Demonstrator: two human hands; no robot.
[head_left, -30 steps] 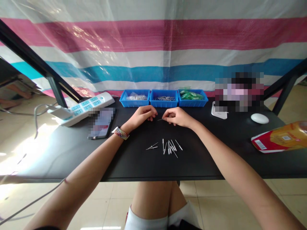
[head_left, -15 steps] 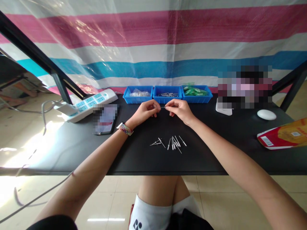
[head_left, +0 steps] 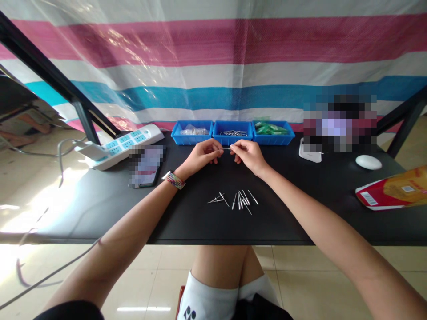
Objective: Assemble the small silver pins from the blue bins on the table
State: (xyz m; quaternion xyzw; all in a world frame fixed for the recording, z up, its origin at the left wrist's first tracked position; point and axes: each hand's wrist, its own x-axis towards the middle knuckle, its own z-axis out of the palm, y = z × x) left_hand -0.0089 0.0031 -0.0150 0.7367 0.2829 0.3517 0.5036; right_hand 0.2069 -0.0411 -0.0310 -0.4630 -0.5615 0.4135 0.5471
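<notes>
My left hand (head_left: 202,155) and my right hand (head_left: 248,153) meet just above the black table (head_left: 100,200), in front of the blue bins. Both are pinched on the two ends of one thin metal pin (head_left: 227,149) held level between them. Nearer to me on the table lies a loose group of several metal pins (head_left: 235,200). A beaded band circles my left wrist.
Three blue bins stand at the back: a left bin (head_left: 191,133) with clear bags, a middle bin (head_left: 232,133) with metal pins, a right bin (head_left: 273,133) with green pieces. A power strip (head_left: 123,144), phone (head_left: 145,165), white mouse (head_left: 368,162) and red-yellow packet (head_left: 393,189) also lie here.
My hands rose from the table and came together, each pinching an end of the pin. The camera view shifted slightly.
</notes>
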